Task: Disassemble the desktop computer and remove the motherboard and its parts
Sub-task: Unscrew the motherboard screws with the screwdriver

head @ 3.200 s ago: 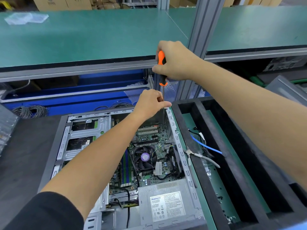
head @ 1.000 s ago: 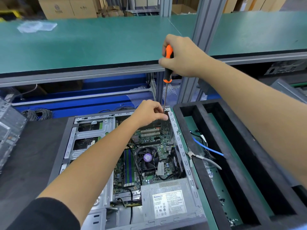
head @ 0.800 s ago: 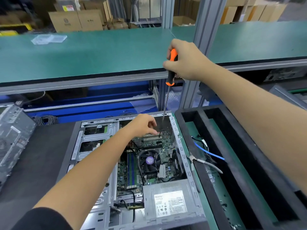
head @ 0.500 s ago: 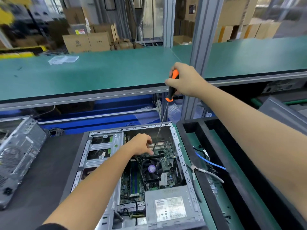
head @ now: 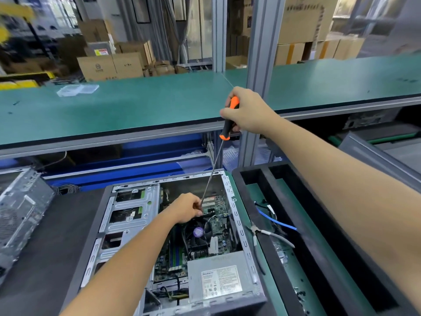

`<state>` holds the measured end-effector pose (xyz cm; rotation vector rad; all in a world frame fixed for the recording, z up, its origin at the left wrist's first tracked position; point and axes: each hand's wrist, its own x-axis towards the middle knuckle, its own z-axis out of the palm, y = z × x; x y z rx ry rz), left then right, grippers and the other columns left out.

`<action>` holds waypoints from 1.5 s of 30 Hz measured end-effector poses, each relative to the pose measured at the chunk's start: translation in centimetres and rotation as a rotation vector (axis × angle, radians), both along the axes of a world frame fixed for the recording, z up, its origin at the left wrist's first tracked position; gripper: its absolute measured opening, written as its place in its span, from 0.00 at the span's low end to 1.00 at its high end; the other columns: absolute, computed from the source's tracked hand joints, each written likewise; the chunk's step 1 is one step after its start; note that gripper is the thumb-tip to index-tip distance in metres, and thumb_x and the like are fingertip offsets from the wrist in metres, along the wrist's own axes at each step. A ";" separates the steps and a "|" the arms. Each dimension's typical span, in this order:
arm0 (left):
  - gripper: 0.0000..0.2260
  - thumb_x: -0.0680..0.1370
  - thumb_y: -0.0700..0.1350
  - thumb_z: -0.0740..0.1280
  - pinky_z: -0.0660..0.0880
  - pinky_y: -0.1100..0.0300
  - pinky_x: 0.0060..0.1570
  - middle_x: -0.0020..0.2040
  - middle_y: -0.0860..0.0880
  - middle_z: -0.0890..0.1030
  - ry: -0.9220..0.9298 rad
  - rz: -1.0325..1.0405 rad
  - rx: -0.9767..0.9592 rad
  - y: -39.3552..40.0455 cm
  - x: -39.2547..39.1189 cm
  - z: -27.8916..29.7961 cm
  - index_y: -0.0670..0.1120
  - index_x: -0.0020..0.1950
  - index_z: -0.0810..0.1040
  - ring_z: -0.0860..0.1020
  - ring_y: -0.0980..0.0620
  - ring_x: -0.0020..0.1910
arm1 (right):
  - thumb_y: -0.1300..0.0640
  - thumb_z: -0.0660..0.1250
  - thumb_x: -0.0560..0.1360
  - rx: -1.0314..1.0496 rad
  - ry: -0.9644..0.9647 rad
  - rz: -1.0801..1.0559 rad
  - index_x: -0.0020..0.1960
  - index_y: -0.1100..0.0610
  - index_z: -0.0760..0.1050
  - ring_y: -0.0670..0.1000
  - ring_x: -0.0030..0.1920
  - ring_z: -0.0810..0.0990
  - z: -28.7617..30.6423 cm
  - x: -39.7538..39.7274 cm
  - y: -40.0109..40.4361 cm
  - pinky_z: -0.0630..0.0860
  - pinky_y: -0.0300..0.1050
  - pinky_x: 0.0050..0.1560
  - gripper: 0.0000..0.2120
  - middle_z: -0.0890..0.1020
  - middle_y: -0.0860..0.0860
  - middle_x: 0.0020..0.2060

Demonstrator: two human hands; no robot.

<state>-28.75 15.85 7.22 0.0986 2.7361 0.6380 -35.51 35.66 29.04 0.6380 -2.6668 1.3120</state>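
An open desktop computer case (head: pixel 127 215) lies on its side on the dark bench. Inside it sit the green motherboard (head: pixel 216 206), a black CPU fan (head: pixel 197 232) with a purple centre, and a grey power supply (head: pixel 218 277) at the near end. My right hand (head: pixel 248 110) grips the orange and black handle of a long screwdriver (head: pixel 229 119). Its thin shaft slants down into the case. My left hand (head: pixel 188 207) is inside the case and pinches the lower end of the shaft just above the motherboard. The screwdriver's tip is hidden behind my fingers.
A black divided tray (head: pixel 273 247) stands to the right of the case, with a blue cable (head: pixel 275 221) and grey-handled pliers (head: pixel 271 233) on it. Another bare metal chassis (head: pixel 20 210) stands at the left. A green shelf (head: pixel 136 108) runs above the bench, with cardboard boxes behind.
The view has tilted up. Both hands with the screwdriver moved from the case's far right corner leftward and inward, over the motherboard near the fan. The shaft now slants more.
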 end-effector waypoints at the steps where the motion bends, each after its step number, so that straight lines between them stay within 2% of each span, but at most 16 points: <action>1: 0.08 0.76 0.45 0.71 0.69 0.61 0.37 0.38 0.52 0.78 0.006 0.002 -0.005 0.1 0.1 0.0 0.49 0.38 0.76 0.75 0.53 0.37 | 0.59 0.68 0.76 0.002 0.001 -0.001 0.50 0.58 0.70 0.45 0.29 0.80 0.0 0.1 0.1 0.72 0.31 0.24 0.08 0.76 0.52 0.42; 3: 0.10 0.77 0.43 0.70 0.68 0.62 0.35 0.37 0.52 0.79 0.016 0.011 -0.001 0.3 0.3 0.1 0.49 0.36 0.76 0.75 0.55 0.35 | 0.59 0.69 0.75 -0.006 0.007 -0.004 0.50 0.59 0.69 0.47 0.31 0.80 0.0 0.3 0.3 0.72 0.31 0.25 0.09 0.75 0.52 0.43; 5: 0.05 0.77 0.41 0.69 0.72 0.60 0.40 0.42 0.49 0.81 0.021 0.015 0.000 0.4 0.5 0.4 0.45 0.41 0.80 0.78 0.51 0.40 | 0.58 0.70 0.74 -0.045 0.021 -0.012 0.50 0.58 0.68 0.48 0.31 0.80 0.1 0.6 0.5 0.73 0.32 0.25 0.11 0.74 0.53 0.42; 7: 0.05 0.77 0.39 0.68 0.73 0.61 0.40 0.42 0.49 0.81 0.058 0.013 0.013 0.5 0.4 1.0 0.43 0.42 0.81 0.79 0.50 0.41 | 0.54 0.72 0.74 -0.160 0.001 -0.028 0.49 0.58 0.67 0.49 0.31 0.79 0.5 0.9 0.8 0.74 0.34 0.28 0.15 0.74 0.53 0.40; 9: 0.06 0.77 0.37 0.67 0.71 0.64 0.36 0.38 0.51 0.80 0.105 -0.003 0.035 1.0 0.0 2.0 0.42 0.40 0.80 0.77 0.51 0.39 | 0.51 0.71 0.75 -0.271 -0.036 -0.037 0.46 0.57 0.65 0.51 0.30 0.77 0.8 1.1 1.2 0.74 0.37 0.29 0.15 0.75 0.57 0.39; 13: 0.09 0.77 0.38 0.68 0.69 0.65 0.33 0.37 0.51 0.79 0.147 -0.068 0.058 3.8 -0.2 4.3 0.46 0.37 0.78 0.76 0.54 0.35 | 0.50 0.64 0.79 -0.251 0.018 -0.037 0.43 0.57 0.64 0.52 0.24 0.78 1.7 1.8 2.1 0.73 0.40 0.25 0.13 0.80 0.68 0.43; 18: 0.04 0.76 0.38 0.68 0.76 0.59 0.41 0.41 0.49 0.80 0.180 -0.107 0.088 8.2 0.2 5.9 0.40 0.42 0.80 0.78 0.52 0.40 | 0.48 0.59 0.81 -0.200 0.055 0.004 0.48 0.57 0.63 0.54 0.25 0.79 4.2 2.0 4.7 0.72 0.39 0.22 0.12 0.83 0.64 0.42; 20: 0.04 0.75 0.38 0.68 0.76 0.60 0.42 0.42 0.50 0.81 0.182 -0.125 0.096 10.5 0.4 6.3 0.41 0.42 0.81 0.79 0.53 0.41 | 0.49 0.58 0.81 -0.200 0.042 0.023 0.50 0.57 0.62 0.54 0.25 0.79 4.5 2.1 6.2 0.74 0.41 0.23 0.12 0.83 0.63 0.41; 24: 0.04 0.74 0.37 0.70 0.70 0.76 0.36 0.39 0.53 0.82 0.127 -0.120 0.100 15.8 0.9 5.6 0.45 0.42 0.83 0.77 0.61 0.37 | 0.51 0.58 0.82 -0.162 0.031 0.042 0.52 0.57 0.60 0.48 0.22 0.76 3.1 2.5 9.6 0.74 0.41 0.23 0.11 0.76 0.62 0.40; 25: 0.04 0.74 0.37 0.70 0.70 0.76 0.37 0.41 0.52 0.82 0.105 -0.125 0.090 17.1 1.1 5.1 0.44 0.43 0.83 0.77 0.61 0.37 | 0.51 0.58 0.82 -0.142 0.025 0.058 0.52 0.57 0.60 0.48 0.23 0.76 2.4 2.6 10.4 0.74 0.41 0.24 0.11 0.75 0.60 0.39; 28: 0.04 0.72 0.35 0.70 0.77 0.64 0.45 0.46 0.47 0.85 0.011 -0.143 0.062 20.7 1.7 3.4 0.42 0.44 0.84 0.80 0.55 0.41 | 0.51 0.58 0.82 -0.083 0.002 0.091 0.53 0.57 0.60 0.48 0.26 0.76 0.1 2.9 12.6 0.76 0.43 0.25 0.11 0.74 0.57 0.39; 29: 0.05 0.71 0.35 0.70 0.77 0.64 0.43 0.46 0.47 0.85 -0.023 -0.158 0.048 21.8 2.0 2.8 0.41 0.45 0.84 0.79 0.54 0.39 | 0.50 0.59 0.82 -0.059 -0.010 0.101 0.53 0.57 0.60 0.49 0.28 0.77 -0.7 3.0 13.2 0.78 0.44 0.25 0.11 0.75 0.57 0.39; 32: 0.07 0.71 0.35 0.71 0.73 0.68 0.34 0.40 0.48 0.82 -0.117 -0.229 0.049 24.6 2.7 1.1 0.42 0.47 0.84 0.76 0.54 0.36 | 0.50 0.59 0.82 0.019 -0.056 0.154 0.51 0.57 0.60 0.54 0.30 0.79 -3.0 3.3 14.7 0.78 0.45 0.25 0.11 0.77 0.57 0.38; 36: 0.09 0.72 0.36 0.73 0.71 0.71 0.33 0.32 0.55 0.80 -0.255 -0.295 0.093 26.8 2.7 -0.4 0.43 0.51 0.84 0.76 0.62 0.31 | 0.50 0.59 0.81 0.088 -0.102 0.200 0.50 0.56 0.60 0.62 0.34 0.82 -5.2 3.2 16.2 0.78 0.43 0.26 0.11 0.77 0.56 0.35; 40: 0.08 0.74 0.40 0.72 0.76 0.61 0.47 0.43 0.49 0.83 -0.336 -0.331 0.134 27.7 2.1 -0.2 0.42 0.52 0.83 0.79 0.57 0.39 | 0.50 0.59 0.81 0.083 -0.127 0.209 0.51 0.56 0.61 0.59 0.33 0.81 -5.4 2.7 17.1 0.75 0.39 0.25 0.11 0.77 0.56 0.35; 45: 0.06 0.75 0.44 0.72 0.70 0.76 0.34 0.35 0.61 0.81 -0.289 -0.334 0.150 27.3 1.0 1.7 0.42 0.48 0.84 0.77 0.69 0.32 | 0.50 0.58 0.82 0.031 -0.122 0.184 0.48 0.55 0.61 0.55 0.32 0.80 -3.8 2.2 16.9 0.74 0.39 0.24 0.10 0.75 0.55 0.35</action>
